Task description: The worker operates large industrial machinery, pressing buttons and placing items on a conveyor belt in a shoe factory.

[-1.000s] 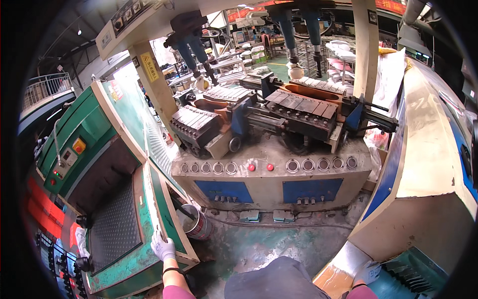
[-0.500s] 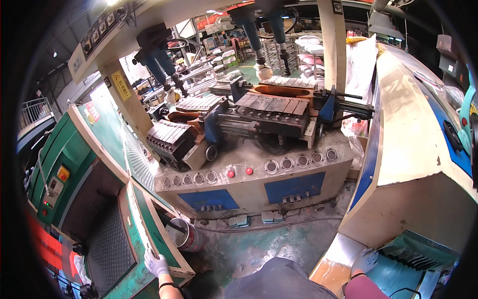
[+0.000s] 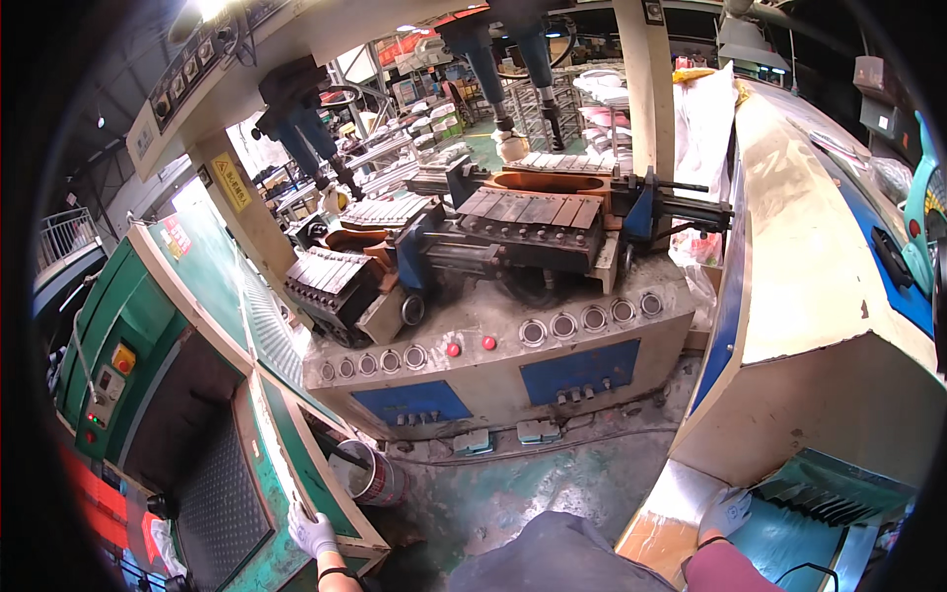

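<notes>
My left hand (image 3: 313,531), in a white glove, lies on the front edge of a green cabinet (image 3: 281,449) with its fingers stretched along the rim. Low at the right, my right hand (image 3: 725,511) wears a similar glove and rests on the side edge of a machine with a blue belt (image 3: 784,543). Its fingers look laid out over the edge, though partly hidden. Neither hand shows an object in it. Black hanging strips (image 3: 824,505) cover the machine's opening beside my right hand.
Ahead stands a two-station machine with slatted metal clamps (image 3: 533,212), brown curved moulds (image 3: 547,183), red buttons (image 3: 489,343) and round dials. A bucket (image 3: 380,481) sits by the green cabinet. Foot pedals (image 3: 538,432) and a cable lie on the floor. The large beige housing (image 3: 799,395) borders the right.
The view has shifted slightly, so the machine ahead appears a little farther left. Both hands stay where they were on their edges.
</notes>
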Demonstrator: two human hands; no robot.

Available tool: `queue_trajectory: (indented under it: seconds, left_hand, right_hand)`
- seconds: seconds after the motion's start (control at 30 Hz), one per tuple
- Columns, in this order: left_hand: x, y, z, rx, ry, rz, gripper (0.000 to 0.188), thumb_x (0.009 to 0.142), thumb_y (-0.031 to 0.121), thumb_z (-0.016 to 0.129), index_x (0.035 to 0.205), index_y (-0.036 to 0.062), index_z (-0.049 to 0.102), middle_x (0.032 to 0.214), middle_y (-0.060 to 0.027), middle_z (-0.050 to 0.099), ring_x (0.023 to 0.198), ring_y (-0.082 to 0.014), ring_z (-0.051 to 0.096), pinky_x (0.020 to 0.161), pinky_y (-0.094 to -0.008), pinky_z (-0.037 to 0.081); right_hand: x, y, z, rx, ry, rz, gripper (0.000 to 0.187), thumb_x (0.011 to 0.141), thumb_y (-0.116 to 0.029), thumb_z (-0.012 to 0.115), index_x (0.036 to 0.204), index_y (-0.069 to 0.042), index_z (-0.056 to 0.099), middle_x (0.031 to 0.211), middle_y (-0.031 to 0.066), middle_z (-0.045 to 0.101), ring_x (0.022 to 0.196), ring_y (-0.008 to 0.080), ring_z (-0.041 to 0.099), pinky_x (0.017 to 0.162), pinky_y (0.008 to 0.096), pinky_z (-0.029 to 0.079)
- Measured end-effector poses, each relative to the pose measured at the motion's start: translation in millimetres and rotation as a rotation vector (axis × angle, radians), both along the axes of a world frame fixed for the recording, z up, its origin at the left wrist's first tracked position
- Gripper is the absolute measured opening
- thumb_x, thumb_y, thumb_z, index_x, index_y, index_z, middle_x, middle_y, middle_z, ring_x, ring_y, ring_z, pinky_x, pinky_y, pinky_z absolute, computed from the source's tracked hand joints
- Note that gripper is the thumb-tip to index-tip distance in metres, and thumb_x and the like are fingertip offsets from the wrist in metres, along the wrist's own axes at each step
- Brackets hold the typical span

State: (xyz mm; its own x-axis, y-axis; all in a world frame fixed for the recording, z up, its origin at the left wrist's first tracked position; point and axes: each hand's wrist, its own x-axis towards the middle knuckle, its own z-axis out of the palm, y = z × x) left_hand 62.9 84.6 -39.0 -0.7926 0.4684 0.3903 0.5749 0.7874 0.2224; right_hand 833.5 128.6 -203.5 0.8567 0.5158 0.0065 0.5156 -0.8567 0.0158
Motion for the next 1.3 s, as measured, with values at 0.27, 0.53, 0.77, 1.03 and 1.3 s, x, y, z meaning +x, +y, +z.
queue_trajectory:
  seconds: [0.27,0.53,0.77,1.03,1.3]
  left_hand:
    - [-5.1,-4.6,-2.4,0.006,0.019,0.001,0.053,0.076,0.017,0.062,0.127,0.0063,0.056,0.140,-0.0117,0.052,0.133,-0.0275,0.044,0.111,-0.0413,0.031]
    - [-1.1,-6.2,0.7,-0.006,-0.012,0.022,0.055,0.076,0.018,0.062,0.129,0.0081,0.055,0.141,-0.0111,0.051,0.134,-0.0270,0.043,0.112,-0.0415,0.030]
    - [-9.9,-2.3,-4.4,-0.012,0.042,-0.038,0.055,0.076,0.018,0.062,0.130,0.0081,0.055,0.141,-0.0118,0.052,0.132,-0.0287,0.046,0.111,-0.0426,0.033]
    - [67.1,8.8,66.9,0.069,-0.059,-0.080,0.045,0.070,0.030,0.066,0.110,0.0081,0.066,0.102,-0.0178,0.069,0.090,-0.0369,0.065,0.082,-0.0446,0.052]
    - [51.7,-1.4,60.3,0.066,0.014,-0.115,0.047,0.070,0.029,0.066,0.111,0.0073,0.065,0.105,-0.0185,0.067,0.094,-0.0369,0.064,0.085,-0.0444,0.051]
  right_hand:
    - [-3.0,0.7,-0.7,-0.040,-0.016,0.023,0.056,0.104,-0.044,0.034,0.143,-0.006,0.042,0.149,0.0133,0.043,0.140,0.0264,0.037,0.110,0.0518,0.033]
    - [-2.8,0.4,0.4,-0.014,0.000,-0.005,0.056,0.104,-0.044,0.034,0.144,-0.006,0.041,0.149,0.0135,0.042,0.140,0.0270,0.037,0.110,0.0518,0.032]
    - [-0.3,-2.3,-1.5,-0.006,0.004,-0.006,0.054,0.104,-0.042,0.033,0.143,-0.005,0.043,0.149,0.0137,0.042,0.140,0.0276,0.037,0.111,0.0514,0.031]
    - [1.4,-6.4,0.4,0.052,-0.001,0.005,0.054,0.103,-0.040,0.034,0.141,-0.004,0.047,0.148,0.0146,0.043,0.140,0.0277,0.036,0.114,0.0516,0.026]
    - [0.7,-4.5,-6.9,0.097,0.012,-0.006,0.056,0.102,-0.042,0.033,0.142,-0.005,0.046,0.149,0.0143,0.042,0.141,0.0278,0.035,0.116,0.0505,0.024]
